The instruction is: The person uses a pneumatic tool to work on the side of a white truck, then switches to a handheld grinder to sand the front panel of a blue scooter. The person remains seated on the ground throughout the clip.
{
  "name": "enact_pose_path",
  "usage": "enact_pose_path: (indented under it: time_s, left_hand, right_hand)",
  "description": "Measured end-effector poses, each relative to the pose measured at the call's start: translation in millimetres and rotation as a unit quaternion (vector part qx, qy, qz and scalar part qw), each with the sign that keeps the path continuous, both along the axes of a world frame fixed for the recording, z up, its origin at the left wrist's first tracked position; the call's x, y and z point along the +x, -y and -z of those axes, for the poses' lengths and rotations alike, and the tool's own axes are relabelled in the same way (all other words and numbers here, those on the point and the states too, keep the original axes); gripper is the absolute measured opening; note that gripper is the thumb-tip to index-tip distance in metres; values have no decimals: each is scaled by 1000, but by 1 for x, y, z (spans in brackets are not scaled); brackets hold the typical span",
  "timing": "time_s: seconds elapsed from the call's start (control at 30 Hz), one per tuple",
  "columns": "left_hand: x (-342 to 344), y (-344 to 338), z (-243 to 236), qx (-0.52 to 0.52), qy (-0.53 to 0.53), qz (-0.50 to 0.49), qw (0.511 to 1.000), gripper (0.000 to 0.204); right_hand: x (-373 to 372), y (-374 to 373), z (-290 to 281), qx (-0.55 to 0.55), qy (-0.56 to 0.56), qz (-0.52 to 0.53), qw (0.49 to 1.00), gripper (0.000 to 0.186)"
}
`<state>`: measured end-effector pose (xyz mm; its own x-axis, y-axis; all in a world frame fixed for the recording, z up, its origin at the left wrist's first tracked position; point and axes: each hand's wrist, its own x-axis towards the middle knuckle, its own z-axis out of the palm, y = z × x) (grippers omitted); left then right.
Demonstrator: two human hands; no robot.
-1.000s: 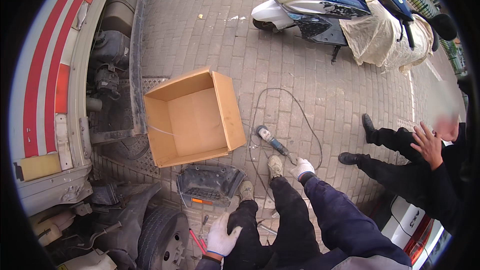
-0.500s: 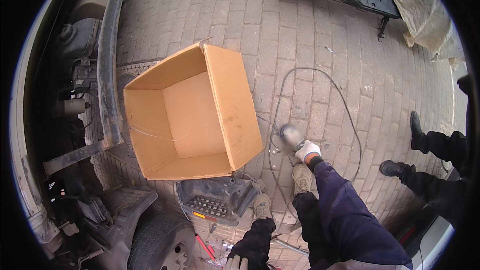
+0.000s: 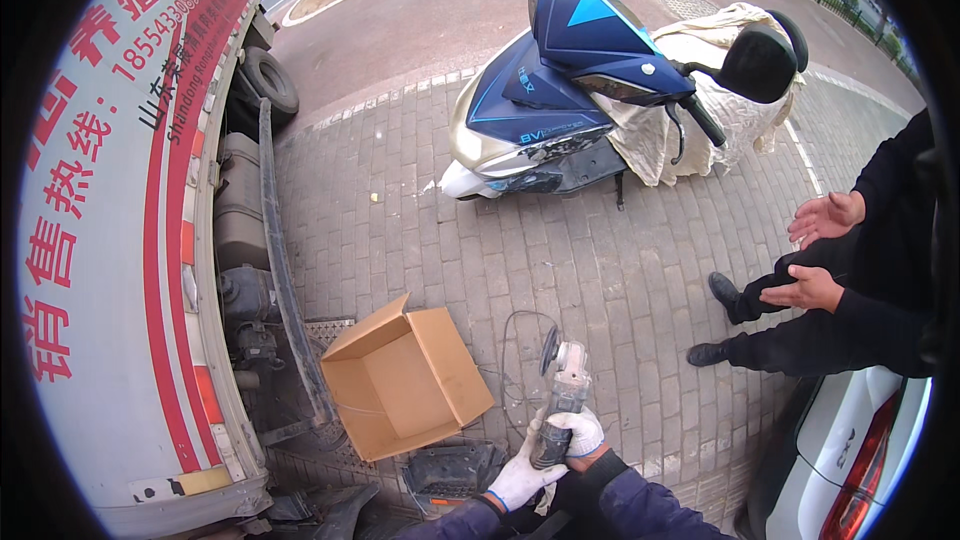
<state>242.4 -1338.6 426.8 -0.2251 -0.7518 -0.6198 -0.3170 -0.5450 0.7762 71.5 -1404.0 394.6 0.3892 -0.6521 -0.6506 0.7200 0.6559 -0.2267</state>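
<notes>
An angle grinder (image 3: pixel 570 380) with a grey-and-black body is held up in front of me, its dark disc (image 3: pixel 549 350) at the far end, facing left. My gloved right hand (image 3: pixel 583 432) wraps round the grinder's body from the right. My gloved left hand (image 3: pixel 522 480) is closed round the lower rear part from the left; some of its fingers are hidden. A dark power cord (image 3: pixel 507 355) loops on the paving beside the tool. To the left lies an open cardboard box (image 3: pixel 450 365), with a black plastic vehicle step (image 3: pixel 455 470) just below it.
A truck with a white and red side (image 3: pixel 150 240) and a metal side rail (image 3: pixel 290 280) runs along the left. Ahead stands a blue scooter (image 3: pixel 560 90), partly draped with pale cloth. A person in dark clothes (image 3: pixel 870 270) holds out both hands at right, near a white car (image 3: pixel 850 450).
The grinder has been raised from near the ground by my right hand, and my left hand has come onto it. My view has tilted up, bringing in the scooter and the other person's hands.
</notes>
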Motion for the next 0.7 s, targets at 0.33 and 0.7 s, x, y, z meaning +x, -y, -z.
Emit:
enact_pose_path:
  time_s: [0.33, 0.7]
  left_hand:
    - [20, 126, -96, 143, 62, 81, 984, 53]
    - [112, 301, -39, 92, 129, 294, 943, 60]
  right_hand:
    - [43, 87, -42, 93, -138, 103, 981, 60]
    - [124, 220, 6, 230, -102, 213, 944, 45]
